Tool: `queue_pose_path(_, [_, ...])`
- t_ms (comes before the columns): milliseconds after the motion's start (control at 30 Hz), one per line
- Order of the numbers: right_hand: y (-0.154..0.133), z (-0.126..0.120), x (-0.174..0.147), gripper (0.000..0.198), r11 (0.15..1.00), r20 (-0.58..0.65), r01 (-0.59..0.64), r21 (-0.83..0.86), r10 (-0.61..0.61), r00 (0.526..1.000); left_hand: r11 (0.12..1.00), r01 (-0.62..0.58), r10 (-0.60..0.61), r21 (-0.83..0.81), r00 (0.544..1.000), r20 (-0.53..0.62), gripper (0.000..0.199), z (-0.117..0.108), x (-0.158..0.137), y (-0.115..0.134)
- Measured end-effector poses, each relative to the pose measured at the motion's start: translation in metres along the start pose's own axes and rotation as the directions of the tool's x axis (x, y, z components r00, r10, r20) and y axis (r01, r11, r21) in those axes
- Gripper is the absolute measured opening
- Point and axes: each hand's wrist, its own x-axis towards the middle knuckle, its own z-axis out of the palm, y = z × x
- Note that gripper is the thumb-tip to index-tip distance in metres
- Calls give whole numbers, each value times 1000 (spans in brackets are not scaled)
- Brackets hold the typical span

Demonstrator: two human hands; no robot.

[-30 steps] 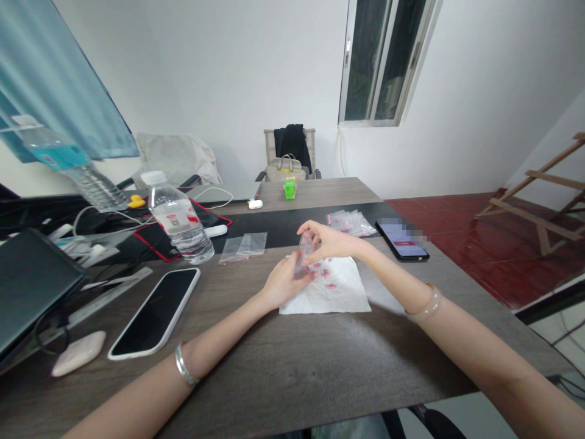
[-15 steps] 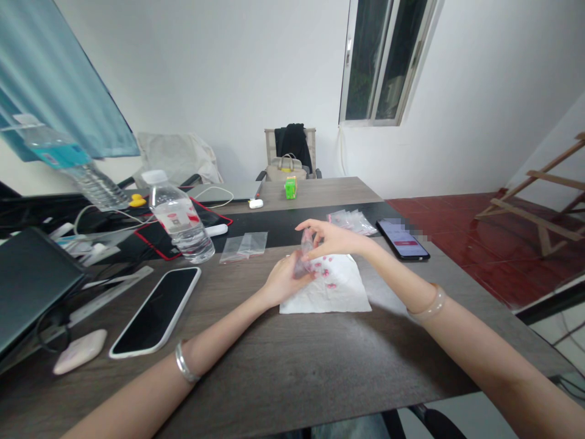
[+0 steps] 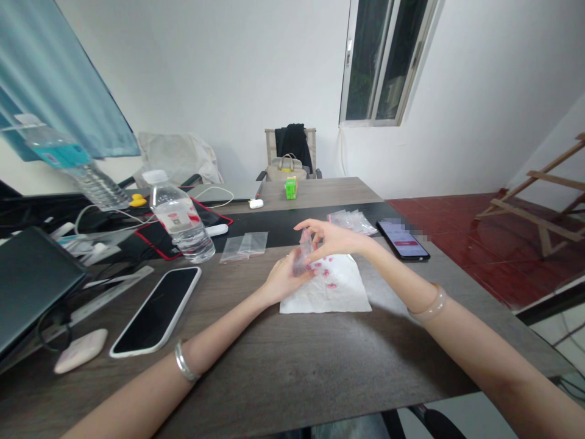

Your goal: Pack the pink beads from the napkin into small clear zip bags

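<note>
Both hands (image 3: 282,280) (image 3: 337,238) hold thin clr plastic bag (image 3: 301,261) abv flat wht tissue (image 3: 340,300).

Forearms (image 3: 223,335) stretched forward, the left hand (image 3: 281,280) and right hand (image 3: 336,239) curl close together.

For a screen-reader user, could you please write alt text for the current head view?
A person's left hand holds a clear plastic bag, the right hand at it, over a white sheet bearing pink pieces. Clear bags, a water bottle and a white-edged phone are to the left; more bags and a black phone to the right.
</note>
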Motion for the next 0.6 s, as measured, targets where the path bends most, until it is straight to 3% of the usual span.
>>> queue_pose_path(267, [0, 1, 1, 80, 999, -12, 23, 49, -23, 1000, 998, 17, -16, 62, 1000, -14, 42, 2, 0, -4])
queue_pose_path(600, [-1, 0, 2, 67, 998, -41, 37, 53, -35, 999, 1000, -8, 8, 2, 1000, -18, 46, 3, 0, -7])
